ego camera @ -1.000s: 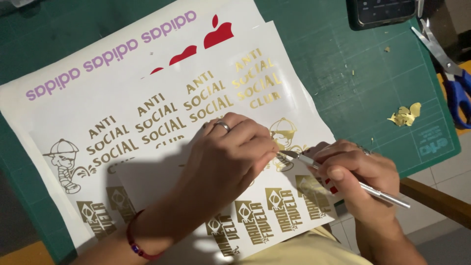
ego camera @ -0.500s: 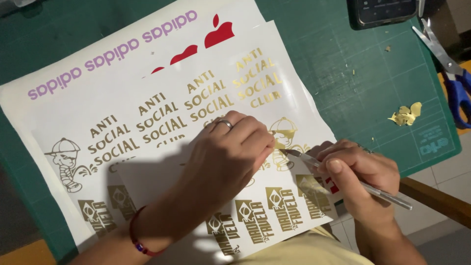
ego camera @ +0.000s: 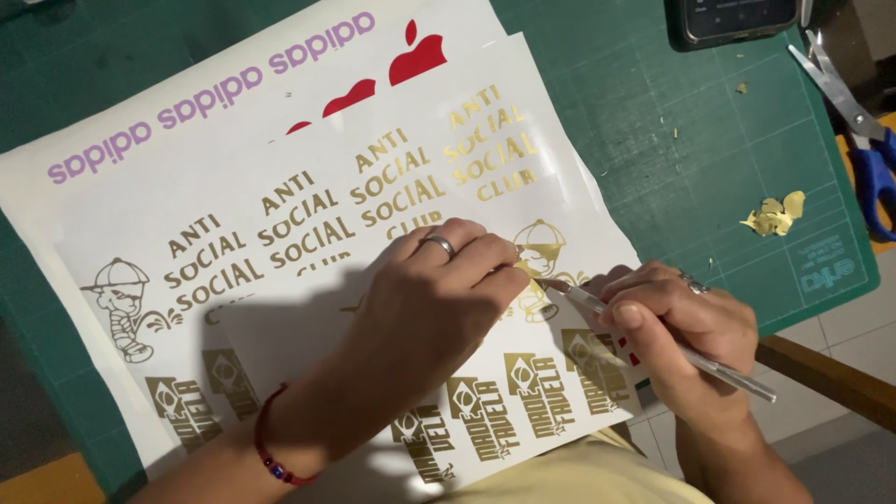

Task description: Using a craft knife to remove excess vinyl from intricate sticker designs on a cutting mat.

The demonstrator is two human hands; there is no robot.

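A: Green cutting mat, white sticker sheet on top. Left hand presses it flat, fingers curled.
B: Right hand grips the craft knife, tip at the gold figure. Slip risk: the blade could nick those close fingertips or tear the decal.

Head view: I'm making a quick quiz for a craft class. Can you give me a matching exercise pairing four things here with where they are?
Things:
1. scissors
2. gold scraps
3. weeding tool
4. bracelet

Places:
A. in the right hand
B. on the left wrist
C. loose on the green mat, right of the sheets
D. at the right edge, blue handles off the mat

Pairs: 1-D, 2-C, 3-A, 4-B
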